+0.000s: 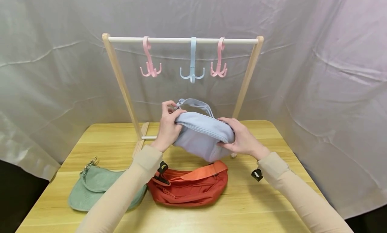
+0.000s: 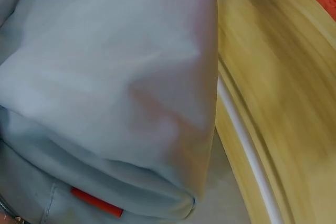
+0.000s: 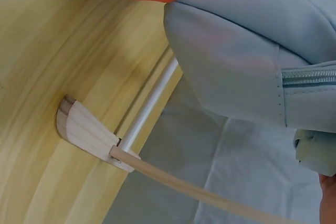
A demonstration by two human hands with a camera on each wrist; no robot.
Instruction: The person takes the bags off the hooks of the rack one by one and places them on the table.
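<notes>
Both hands hold up a pale blue bag (image 1: 201, 145) over the table, in front of the rack. At its left end my left hand (image 1: 168, 127) pinches the bag near the base of its strap (image 1: 196, 102). My right hand (image 1: 242, 137) grips the other end, thumb below and fingers on top. The strap arches up behind the bag. A zipper (image 3: 310, 77) shows on its side in the right wrist view. In the left wrist view, a small red tag (image 2: 97, 202) sits on the bag's fabric.
A wooden rack with a white rail (image 1: 172, 40) carries a pink hook (image 1: 149, 63), a blue hook (image 1: 192, 61) and another pink hook (image 1: 219, 60). On the table (image 1: 251, 206) lie a red waist bag (image 1: 193, 192) and a green bag (image 1: 93, 182), partly behind the left sleeve.
</notes>
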